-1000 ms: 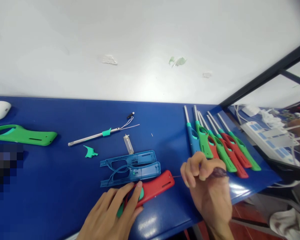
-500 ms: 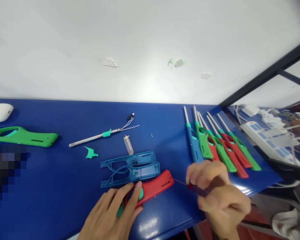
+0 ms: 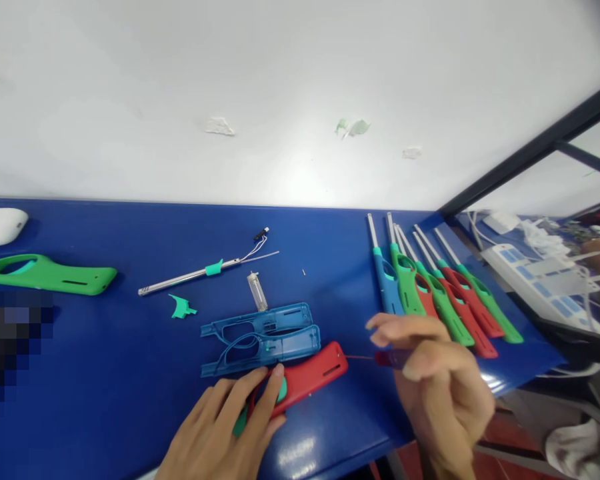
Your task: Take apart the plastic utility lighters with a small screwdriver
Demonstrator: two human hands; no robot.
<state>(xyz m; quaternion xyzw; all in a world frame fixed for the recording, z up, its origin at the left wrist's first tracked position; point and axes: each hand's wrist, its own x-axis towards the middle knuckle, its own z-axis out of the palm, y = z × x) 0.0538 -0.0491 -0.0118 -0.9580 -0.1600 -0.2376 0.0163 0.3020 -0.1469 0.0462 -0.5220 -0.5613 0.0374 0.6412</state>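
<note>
left grip (image 3: pixel 225 423): clasped the red lighter (image 3: pixel 313 379)
right grip (image 3: pixel 437 373): held a screwdriver (image 3: pixel 391 359), apparently working the lighter's end
next turn: likely needed steady alignment

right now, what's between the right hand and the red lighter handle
In the head view, a thin tool shaft stretches from the right hand toward the red lighter handle; whether it touches is unclear.
</note>
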